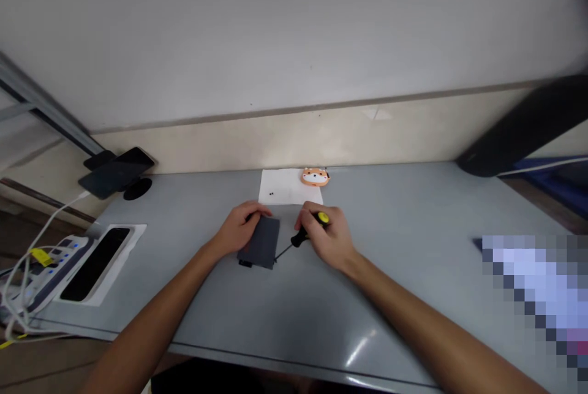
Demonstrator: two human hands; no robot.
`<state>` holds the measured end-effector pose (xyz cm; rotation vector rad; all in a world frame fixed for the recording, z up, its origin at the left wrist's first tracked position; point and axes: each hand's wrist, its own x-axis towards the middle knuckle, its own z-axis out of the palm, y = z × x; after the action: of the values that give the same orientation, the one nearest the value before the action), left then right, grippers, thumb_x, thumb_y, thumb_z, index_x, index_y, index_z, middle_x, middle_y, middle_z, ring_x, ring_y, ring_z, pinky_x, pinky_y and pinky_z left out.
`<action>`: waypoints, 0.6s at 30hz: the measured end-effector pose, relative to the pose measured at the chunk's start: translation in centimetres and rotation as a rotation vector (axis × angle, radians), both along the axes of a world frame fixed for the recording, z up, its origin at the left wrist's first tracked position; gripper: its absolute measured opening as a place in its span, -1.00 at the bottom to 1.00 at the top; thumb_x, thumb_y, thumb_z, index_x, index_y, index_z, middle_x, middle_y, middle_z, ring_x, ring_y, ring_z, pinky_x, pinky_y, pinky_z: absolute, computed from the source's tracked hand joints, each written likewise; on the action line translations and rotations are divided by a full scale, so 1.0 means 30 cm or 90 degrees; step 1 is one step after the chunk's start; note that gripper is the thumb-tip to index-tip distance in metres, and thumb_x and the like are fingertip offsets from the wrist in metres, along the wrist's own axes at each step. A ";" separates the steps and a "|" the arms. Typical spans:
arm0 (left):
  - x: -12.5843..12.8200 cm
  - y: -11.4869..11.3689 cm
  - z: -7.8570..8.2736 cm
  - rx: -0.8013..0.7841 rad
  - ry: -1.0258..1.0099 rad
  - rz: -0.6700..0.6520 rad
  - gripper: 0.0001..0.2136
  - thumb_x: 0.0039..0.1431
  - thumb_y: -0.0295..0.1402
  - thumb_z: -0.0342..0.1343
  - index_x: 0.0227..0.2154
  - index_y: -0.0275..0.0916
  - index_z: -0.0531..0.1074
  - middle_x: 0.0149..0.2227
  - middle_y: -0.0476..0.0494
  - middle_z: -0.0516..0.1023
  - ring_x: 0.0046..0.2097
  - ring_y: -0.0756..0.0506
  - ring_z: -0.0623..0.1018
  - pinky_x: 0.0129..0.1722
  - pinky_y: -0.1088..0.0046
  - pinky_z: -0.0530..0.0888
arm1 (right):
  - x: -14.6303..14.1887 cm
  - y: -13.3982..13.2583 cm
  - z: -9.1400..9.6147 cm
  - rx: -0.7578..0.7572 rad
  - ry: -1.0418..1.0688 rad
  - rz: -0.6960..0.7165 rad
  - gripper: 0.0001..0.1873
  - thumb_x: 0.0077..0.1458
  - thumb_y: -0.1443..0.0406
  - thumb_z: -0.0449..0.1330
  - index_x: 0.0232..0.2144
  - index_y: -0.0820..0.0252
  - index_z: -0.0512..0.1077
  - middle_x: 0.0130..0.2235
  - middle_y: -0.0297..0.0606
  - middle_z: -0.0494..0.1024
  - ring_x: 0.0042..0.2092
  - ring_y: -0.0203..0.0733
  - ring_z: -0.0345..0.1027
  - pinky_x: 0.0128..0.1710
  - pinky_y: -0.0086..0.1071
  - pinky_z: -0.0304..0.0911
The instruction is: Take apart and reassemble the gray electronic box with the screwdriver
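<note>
A dark grey flat box (263, 242) lies on the grey table (321, 308). My left hand (241, 227) rests on its far left edge, fingers curled over it, holding it down. My right hand (327, 236) is closed round a screwdriver (307, 230) with a black and yellow handle. The thin shaft points down-left, and its tip touches the box's near right corner. Behind the hands lies a white sheet of paper (287, 186) with two tiny dark screws (271, 193) on it. An orange animal-shaped trinket (315, 177) sits at the sheet's far right corner.
A phone on a black stand (117, 171) is at the far left by the wall. A slot in a white frame (95, 263) is set into the table's left side, with a power strip and cables (41, 265) beyond. A black bar (523, 127) crosses at the right.
</note>
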<state>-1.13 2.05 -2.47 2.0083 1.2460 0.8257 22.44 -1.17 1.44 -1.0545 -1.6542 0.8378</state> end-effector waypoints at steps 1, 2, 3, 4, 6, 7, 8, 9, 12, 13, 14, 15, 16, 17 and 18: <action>0.000 0.000 0.000 0.001 -0.001 0.002 -0.72 0.38 -0.38 -0.08 -0.18 -0.17 0.58 -0.12 -0.11 0.63 -0.04 -0.12 0.59 0.05 0.27 0.48 | -0.006 -0.003 -0.004 -0.004 0.005 0.004 -0.63 0.24 0.29 0.06 -0.61 0.18 0.40 -0.62 -0.42 0.34 -0.54 -0.34 0.18 -0.49 -0.41 0.07; 0.000 -0.001 0.000 0.003 -0.001 0.003 -0.72 0.38 -0.38 -0.08 -0.18 -0.18 0.58 -0.12 -0.11 0.63 -0.04 -0.12 0.59 0.06 0.26 0.47 | -0.010 -0.004 -0.008 -0.008 0.012 0.004 -0.63 0.24 0.28 0.07 -0.61 0.18 0.40 -0.62 -0.42 0.34 -0.54 -0.34 0.18 -0.49 -0.41 0.08; 0.001 -0.002 0.000 0.004 0.000 0.003 -0.72 0.37 -0.39 -0.08 -0.18 -0.18 0.58 -0.12 -0.11 0.63 -0.04 -0.12 0.59 0.06 0.26 0.47 | -0.011 -0.004 -0.012 -0.011 0.019 -0.002 -0.62 0.24 0.28 0.07 -0.61 0.18 0.41 -0.62 -0.42 0.34 -0.54 -0.34 0.18 -0.49 -0.41 0.08; 0.001 -0.003 0.001 0.005 0.002 0.002 -0.72 0.37 -0.40 -0.08 -0.18 -0.18 0.58 -0.12 -0.11 0.63 -0.04 -0.12 0.59 0.06 0.26 0.47 | -0.011 -0.004 -0.016 -0.015 0.027 -0.009 -0.62 0.24 0.27 0.06 -0.61 0.17 0.41 -0.62 -0.41 0.34 -0.53 -0.34 0.19 -0.48 -0.41 0.09; 0.002 -0.005 0.000 0.007 0.011 0.004 -0.71 0.36 -0.41 -0.08 -0.17 -0.17 0.58 -0.11 -0.10 0.63 -0.05 -0.12 0.59 0.04 0.26 0.48 | -0.009 -0.002 -0.022 -0.026 0.040 -0.017 -0.62 0.24 0.26 0.06 -0.60 0.17 0.43 -0.61 -0.40 0.35 -0.53 -0.33 0.20 -0.48 -0.40 0.10; 0.003 -0.006 -0.001 0.006 0.016 0.005 -0.71 0.36 -0.41 -0.09 -0.17 -0.17 0.58 -0.11 -0.10 0.63 -0.05 -0.12 0.58 0.04 0.26 0.48 | -0.008 -0.001 -0.023 -0.033 0.043 -0.018 -0.62 0.24 0.26 0.06 -0.60 0.17 0.43 -0.60 -0.40 0.36 -0.53 -0.32 0.20 -0.49 -0.40 0.11; 0.003 -0.006 -0.001 0.003 0.017 0.006 -0.70 0.36 -0.41 -0.10 -0.16 -0.17 0.58 -0.10 -0.11 0.63 -0.04 -0.12 0.58 0.04 0.25 0.48 | -0.007 0.000 -0.023 -0.036 0.044 -0.018 -0.62 0.23 0.26 0.06 -0.61 0.17 0.43 -0.60 -0.40 0.36 -0.53 -0.32 0.20 -0.49 -0.40 0.11; 0.004 -0.007 -0.002 -0.001 0.013 0.008 -0.70 0.37 -0.40 -0.10 -0.16 -0.16 0.57 -0.11 -0.11 0.63 -0.05 -0.13 0.58 0.04 0.24 0.48 | -0.006 0.000 -0.021 -0.037 0.041 -0.018 -0.63 0.22 0.26 0.07 -0.61 0.17 0.43 -0.61 -0.40 0.36 -0.53 -0.32 0.21 -0.49 -0.40 0.11; -0.001 -0.006 0.004 -0.002 -0.011 0.009 -0.75 0.39 -0.32 -0.04 -0.15 -0.16 0.56 -0.13 -0.12 0.60 -0.09 -0.13 0.56 -0.01 0.25 0.49 | -0.003 0.000 -0.012 -0.035 0.034 -0.029 -0.65 0.18 0.28 0.07 -0.63 0.16 0.42 -0.61 -0.39 0.36 -0.53 -0.31 0.20 -0.49 -0.40 0.11; -0.005 -0.006 0.010 0.004 -0.016 0.002 -0.78 0.38 -0.29 0.00 -0.12 -0.15 0.55 -0.14 -0.12 0.58 -0.11 -0.12 0.55 -0.03 0.27 0.49 | -0.002 0.000 -0.009 -0.034 0.037 -0.035 -0.65 0.17 0.28 0.07 -0.63 0.16 0.42 -0.61 -0.39 0.36 -0.53 -0.31 0.20 -0.49 -0.39 0.11; -0.009 -0.007 0.017 0.013 -0.021 -0.010 -0.79 0.37 -0.26 0.05 -0.10 -0.15 0.54 -0.14 -0.13 0.56 -0.13 -0.11 0.53 -0.05 0.29 0.48 | 0.000 0.001 -0.005 -0.034 0.041 -0.039 -0.65 0.17 0.27 0.07 -0.63 0.16 0.41 -0.61 -0.38 0.35 -0.53 -0.31 0.20 -0.49 -0.39 0.11; -0.014 -0.009 0.026 0.023 -0.024 -0.026 -0.80 0.35 -0.24 0.09 -0.07 -0.14 0.53 -0.14 -0.13 0.55 -0.14 -0.10 0.52 -0.05 0.30 0.48 | 0.003 0.003 -0.002 -0.032 0.047 -0.044 -0.64 0.18 0.26 0.07 -0.63 0.16 0.41 -0.61 -0.38 0.35 -0.53 -0.30 0.20 -0.50 -0.39 0.11; -0.017 -0.012 0.036 0.033 -0.028 -0.043 -0.79 0.33 -0.24 0.12 -0.05 -0.13 0.52 -0.12 -0.13 0.53 -0.13 -0.10 0.51 -0.03 0.30 0.47 | 0.006 0.005 0.002 -0.029 0.053 -0.049 -0.64 0.18 0.25 0.07 -0.64 0.16 0.41 -0.61 -0.37 0.35 -0.53 -0.30 0.21 -0.50 -0.39 0.12; -0.018 -0.018 0.047 0.041 -0.031 -0.058 -0.78 0.32 -0.25 0.14 -0.03 -0.13 0.51 -0.09 -0.14 0.51 -0.10 -0.11 0.50 0.00 0.28 0.47 | 0.010 0.009 0.005 -0.024 0.059 -0.056 -0.64 0.18 0.24 0.07 -0.64 0.16 0.41 -0.61 -0.37 0.35 -0.53 -0.30 0.21 -0.50 -0.38 0.12; -0.017 -0.026 0.058 0.047 -0.032 -0.072 -0.78 0.31 -0.25 0.16 -0.02 -0.12 0.51 -0.04 -0.16 0.50 -0.05 -0.12 0.50 0.05 0.26 0.46 | 0.014 0.014 0.007 -0.016 0.066 -0.067 -0.64 0.17 0.24 0.08 -0.64 0.16 0.41 -0.60 -0.36 0.35 -0.53 -0.30 0.20 -0.50 -0.38 0.12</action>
<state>-1.64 1.27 -0.72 2.0825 1.0779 0.8730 22.87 -0.76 1.66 -1.0872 -1.4926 0.8320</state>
